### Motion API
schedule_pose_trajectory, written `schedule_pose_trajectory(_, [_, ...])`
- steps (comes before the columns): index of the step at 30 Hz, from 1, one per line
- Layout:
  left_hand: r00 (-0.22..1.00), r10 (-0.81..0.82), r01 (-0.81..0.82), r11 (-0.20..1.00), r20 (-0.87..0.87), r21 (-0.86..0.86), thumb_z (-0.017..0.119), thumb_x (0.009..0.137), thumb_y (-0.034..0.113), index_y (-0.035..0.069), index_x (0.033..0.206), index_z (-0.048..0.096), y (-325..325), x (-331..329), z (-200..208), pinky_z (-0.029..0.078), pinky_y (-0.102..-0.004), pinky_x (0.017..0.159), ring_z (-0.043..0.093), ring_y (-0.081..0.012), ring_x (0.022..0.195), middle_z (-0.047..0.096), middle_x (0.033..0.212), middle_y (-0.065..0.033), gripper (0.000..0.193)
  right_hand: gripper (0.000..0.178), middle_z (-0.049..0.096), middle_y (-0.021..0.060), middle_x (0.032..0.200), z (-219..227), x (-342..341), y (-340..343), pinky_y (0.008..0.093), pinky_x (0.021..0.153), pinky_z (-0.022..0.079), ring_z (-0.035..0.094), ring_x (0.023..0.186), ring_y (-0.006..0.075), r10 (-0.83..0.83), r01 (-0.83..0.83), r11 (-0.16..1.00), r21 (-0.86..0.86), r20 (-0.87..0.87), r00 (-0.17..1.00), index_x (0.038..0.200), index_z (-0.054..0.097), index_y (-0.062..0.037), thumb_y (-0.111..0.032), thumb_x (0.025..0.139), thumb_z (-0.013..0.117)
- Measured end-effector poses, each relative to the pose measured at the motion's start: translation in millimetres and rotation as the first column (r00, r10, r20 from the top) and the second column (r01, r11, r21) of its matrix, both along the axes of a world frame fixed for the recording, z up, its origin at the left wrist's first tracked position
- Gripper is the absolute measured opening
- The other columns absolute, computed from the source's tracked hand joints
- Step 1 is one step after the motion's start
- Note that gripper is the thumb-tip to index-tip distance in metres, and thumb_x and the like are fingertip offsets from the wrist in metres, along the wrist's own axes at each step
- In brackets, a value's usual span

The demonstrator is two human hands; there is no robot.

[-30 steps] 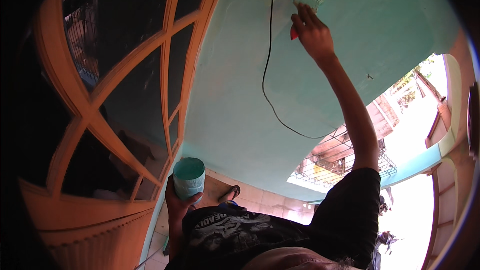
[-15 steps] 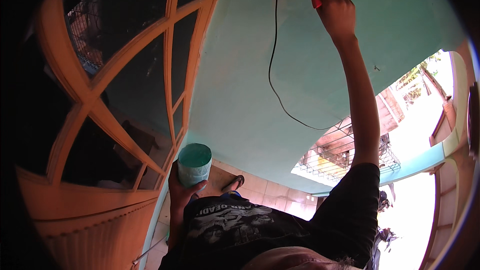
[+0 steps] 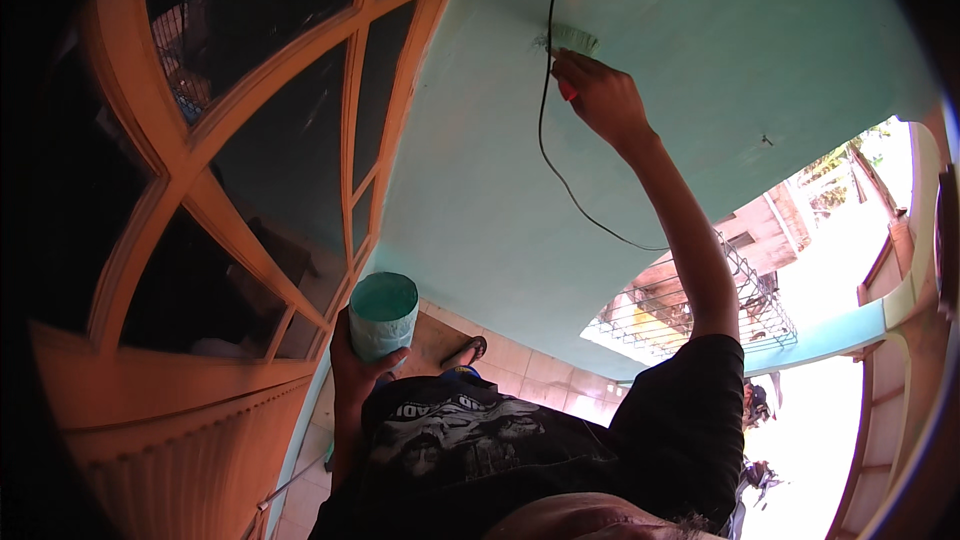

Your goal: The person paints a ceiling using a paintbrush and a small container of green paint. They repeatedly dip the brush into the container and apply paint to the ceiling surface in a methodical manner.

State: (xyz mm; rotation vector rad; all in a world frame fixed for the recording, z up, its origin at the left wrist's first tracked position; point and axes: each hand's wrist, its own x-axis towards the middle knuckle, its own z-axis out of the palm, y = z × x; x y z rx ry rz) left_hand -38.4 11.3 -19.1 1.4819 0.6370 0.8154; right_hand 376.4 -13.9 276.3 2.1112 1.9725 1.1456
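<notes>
Before green wall (image 3: 480, 190), pinching brush (image 3: 575, 39) in right hand (image 3: 606, 100); grasping tub (image 3: 383, 328) in left hand (image 3: 350, 365); best to stroke gently around cable (image 3: 541, 135)

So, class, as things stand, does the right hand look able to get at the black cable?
Probably yes: the black cable runs down the wall close beside the right hand, with no barrier visible. That hand grips the brush, though, so touching looks easier than grasping.
</notes>
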Motion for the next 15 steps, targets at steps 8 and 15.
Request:
schedule_pose_trajectory(8, [1.0,0.009,-0.008,1.0,0.02,-0.027,0.095,0.059,0.026,0.004,0.129,0.054,5.5,-0.4,-1.0,0.055,-0.0427,0.088,0.067,-0.0282,0.105,0.066,0.115,-0.0136,0.083,0.022,0.069,-0.0012,0.123,78.3,9.9,2.2,0.0325,0.07,0.061,0.071,0.101,0.0191,0.046,-0.195,0.91,0.366,0.378,0.925,0.101,0.065,-0.0151,-0.006,0.082,0.071])
schedule_pose_trajectory(15, [0.998,-0.041,0.046,0.994,0.046,-0.095,0.094,0.06,0.024,0.003,0.131,0.053,0.6,8.0,8.4,0.059,-0.0413,0.082,0.069,-0.0274,0.101,0.067,0.114,-0.0134,0.084,0.021,0.065,0.012,0.133,-27.2,39.5,-3.1,0.0323,0.094,0.06,0.063,0.125,0.0268,-0.022,-0.013,0.997,0.07,0.473,0.881,0.103,0.064,-0.0096,-0.007,0.083,0.07])
